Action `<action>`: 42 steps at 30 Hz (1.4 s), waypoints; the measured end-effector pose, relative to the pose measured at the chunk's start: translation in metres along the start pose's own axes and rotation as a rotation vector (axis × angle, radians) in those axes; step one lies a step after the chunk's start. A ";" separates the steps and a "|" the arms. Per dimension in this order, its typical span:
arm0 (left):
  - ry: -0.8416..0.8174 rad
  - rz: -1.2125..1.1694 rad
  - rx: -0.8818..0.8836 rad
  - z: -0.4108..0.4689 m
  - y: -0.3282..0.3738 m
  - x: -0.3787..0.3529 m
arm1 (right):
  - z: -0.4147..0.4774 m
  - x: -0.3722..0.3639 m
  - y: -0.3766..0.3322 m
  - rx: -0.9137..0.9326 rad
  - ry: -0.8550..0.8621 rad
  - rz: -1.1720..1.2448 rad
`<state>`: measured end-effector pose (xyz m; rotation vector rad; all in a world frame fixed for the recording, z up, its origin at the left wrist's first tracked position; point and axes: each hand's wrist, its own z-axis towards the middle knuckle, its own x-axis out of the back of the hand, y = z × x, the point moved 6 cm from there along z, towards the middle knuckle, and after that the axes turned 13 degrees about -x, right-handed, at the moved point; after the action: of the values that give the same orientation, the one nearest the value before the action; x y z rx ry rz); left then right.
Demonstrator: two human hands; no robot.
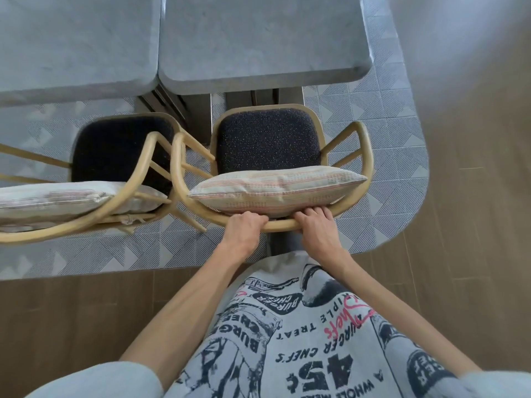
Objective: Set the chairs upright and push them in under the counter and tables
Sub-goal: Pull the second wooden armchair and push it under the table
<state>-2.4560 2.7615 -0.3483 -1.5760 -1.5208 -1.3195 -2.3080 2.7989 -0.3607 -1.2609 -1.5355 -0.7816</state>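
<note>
left hand, right hand — both grip chair back | grey table ahead | patterned tile, wood floor

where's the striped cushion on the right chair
Head view, centre: the pale striped cushion lies on the right-hand tan wooden chair, against its curved back rail, which the left hand and right hand grip.

Chair frame: tan bentwood, smooth, satin sheen. Seat pad: dark speckled cloth, nubby. Back cushion: striped woven cloth, matt. Desk top: grey, stone-like, matt. Floor: wood-grain planks, matt.
</note>
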 end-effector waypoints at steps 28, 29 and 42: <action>-0.025 -0.008 -0.045 -0.002 -0.009 0.004 | 0.001 -0.004 -0.004 -0.003 0.030 0.079; -0.023 -0.004 -0.045 -0.001 -0.011 0.006 | 0.003 -0.003 -0.004 0.001 0.036 0.073; -0.039 -0.022 -0.049 -0.007 -0.017 0.008 | 0.003 -0.007 -0.013 -0.009 0.033 0.078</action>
<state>-2.4747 2.7614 -0.3421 -1.6286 -1.5442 -1.3556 -2.3214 2.7965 -0.3667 -1.3009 -1.4489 -0.7559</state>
